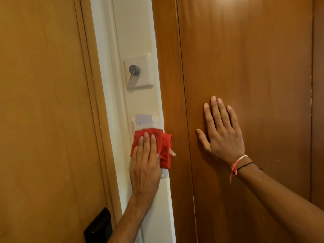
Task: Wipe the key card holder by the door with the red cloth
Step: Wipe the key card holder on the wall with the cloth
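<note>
The white key card holder (135,124) is fixed to a narrow cream wall strip, with a pale card (143,119) standing in its top slot. My left hand (145,158) lies flat on the red cloth (164,146) and presses it against the holder's lower face, hiding most of it. The cloth's right side hangs folded over the strip's edge. My right hand (222,130) rests flat and spread on the wooden panel (245,67) to the right, holding nothing. A thin cord bracelet circles that wrist.
Above the holder sits a white wall plate with a grey round knob (134,69). A wooden door (43,102) fills the left side, with a black lock plate (99,227) near its lower edge.
</note>
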